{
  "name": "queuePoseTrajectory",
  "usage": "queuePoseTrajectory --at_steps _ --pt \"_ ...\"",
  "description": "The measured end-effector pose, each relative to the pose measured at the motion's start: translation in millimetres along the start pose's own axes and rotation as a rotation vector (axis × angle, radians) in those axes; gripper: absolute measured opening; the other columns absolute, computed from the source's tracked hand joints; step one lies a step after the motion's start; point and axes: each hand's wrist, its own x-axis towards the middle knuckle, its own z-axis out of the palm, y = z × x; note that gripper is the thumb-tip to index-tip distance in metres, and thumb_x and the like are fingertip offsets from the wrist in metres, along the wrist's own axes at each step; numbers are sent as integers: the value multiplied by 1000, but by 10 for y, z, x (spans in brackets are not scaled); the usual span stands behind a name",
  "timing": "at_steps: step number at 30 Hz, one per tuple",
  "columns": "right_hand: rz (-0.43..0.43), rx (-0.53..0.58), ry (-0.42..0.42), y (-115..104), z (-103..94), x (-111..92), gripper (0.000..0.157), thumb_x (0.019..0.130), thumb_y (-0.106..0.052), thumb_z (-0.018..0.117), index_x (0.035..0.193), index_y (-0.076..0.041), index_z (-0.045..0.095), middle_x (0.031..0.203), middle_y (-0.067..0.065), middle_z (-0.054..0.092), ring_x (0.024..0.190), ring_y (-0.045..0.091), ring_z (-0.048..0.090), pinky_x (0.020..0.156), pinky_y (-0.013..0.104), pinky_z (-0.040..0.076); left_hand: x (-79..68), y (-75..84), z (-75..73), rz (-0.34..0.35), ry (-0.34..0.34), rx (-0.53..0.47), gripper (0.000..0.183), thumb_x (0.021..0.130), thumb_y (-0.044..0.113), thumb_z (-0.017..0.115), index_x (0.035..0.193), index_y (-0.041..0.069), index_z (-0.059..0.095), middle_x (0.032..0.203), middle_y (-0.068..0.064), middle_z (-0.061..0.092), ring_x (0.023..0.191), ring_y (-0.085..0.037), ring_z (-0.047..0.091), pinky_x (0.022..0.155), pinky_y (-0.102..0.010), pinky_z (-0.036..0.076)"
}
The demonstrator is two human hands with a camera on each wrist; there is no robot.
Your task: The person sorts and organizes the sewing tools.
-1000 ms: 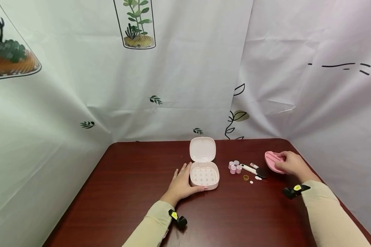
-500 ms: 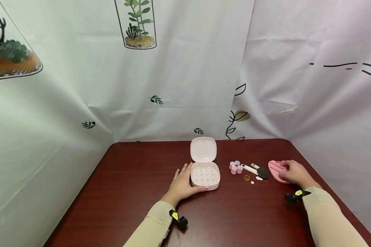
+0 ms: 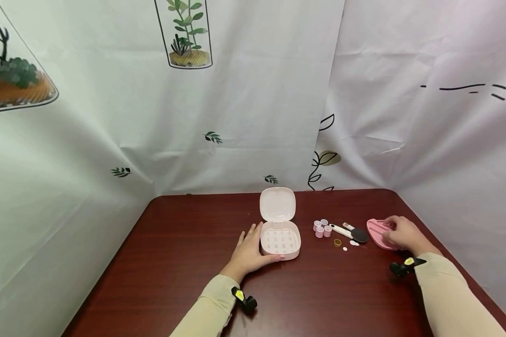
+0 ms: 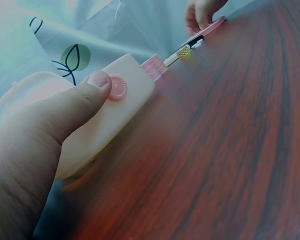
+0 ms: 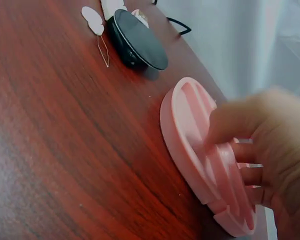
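Observation:
My left hand (image 3: 246, 252) holds a pale pink box (image 3: 293, 255) with its lid (image 3: 277, 204) raised and rows of small pegs inside. The thumb presses the box's front by a round pink button (image 4: 117, 88), while the fingers lie along its left side. To the right, my right hand (image 3: 405, 234) pinches a ridge inside a shallow pink half-round tray (image 3: 376, 231). That tray lies on the table, its grooves facing up. In the right wrist view the hand is blurred, and its fingers reach into the tray from the far side.
Between box and tray lie several small pink spools (image 3: 319, 231), a white handle (image 3: 339, 230) with a black oval end (image 3: 359, 235), a gold thimble (image 3: 337, 243), a needle threader (image 5: 93, 21) and a small white disc (image 3: 345, 249). A printed curtain (image 3: 253, 93) hangs behind the table.
My right hand has lowered the pink tray from a tilted hold to flat on the table, moving slightly right and nearer. The left hand and the box stay in place.

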Motion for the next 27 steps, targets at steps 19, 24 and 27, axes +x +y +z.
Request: queuePoseTrajectory --at_steps 19,24,27 --pt "-196 171 162 -1085 280 365 44 94 -26 68 126 2 62 127 27 60 121 45 54 103 59 40 -6 0 8 7 5 -5 116 75 73 70 159 6 28 163 -8 34 152 -28 27 121 -56 17" --pt "-204 177 133 -1253 419 432 44 93 -29 70 125 1 63 127 24 62 122 42 55 105 57 41 -4 -6 11 9 3 -4 115 76 73 70 159 6 28 163 -9 34 152 -28 27 121 -56 17" --pt "-200 170 117 -1314 496 454 46 93 -31 71 126 0 64 126 23 62 120 41 56 104 57 42 2 -8 10 11 0 2 115 77 73 69 159 5 27 163 -9 33 152 -28 26 121 -56 17"
